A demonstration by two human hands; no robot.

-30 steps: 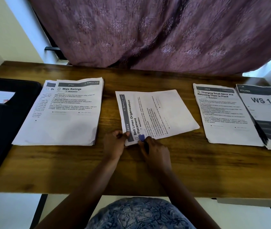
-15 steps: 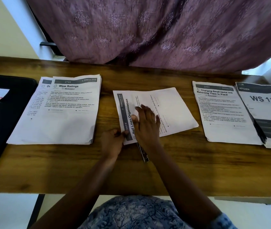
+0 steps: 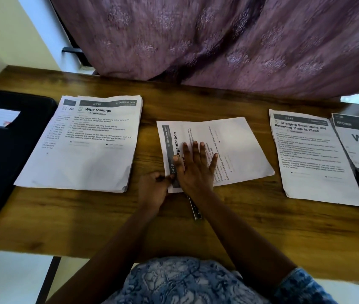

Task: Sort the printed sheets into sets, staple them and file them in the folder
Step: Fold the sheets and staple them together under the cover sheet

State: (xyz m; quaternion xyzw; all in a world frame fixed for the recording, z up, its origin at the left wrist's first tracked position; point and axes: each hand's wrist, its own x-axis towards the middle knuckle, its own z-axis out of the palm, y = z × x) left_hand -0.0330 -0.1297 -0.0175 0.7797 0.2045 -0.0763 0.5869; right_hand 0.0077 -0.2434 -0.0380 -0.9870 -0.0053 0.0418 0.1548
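Item: middle sheet set (image 3: 235, 150), flat on worktop (image 3: 251, 220), centre. Right hand (image 3: 192, 172) spread, pressing it down; left hand (image 3: 153, 188) pinching near corner. Advice: hold edges square, corner tight, for stapler (image 3: 195, 210) beside.

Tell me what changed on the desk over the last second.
The right hand let go of the small dark stapler, which now lies on the wooden table by its wrist, and slid forward to press flat on the white printed sheets in the middle. The left hand kept pinching their near corner. The side piles and black folder stayed put.
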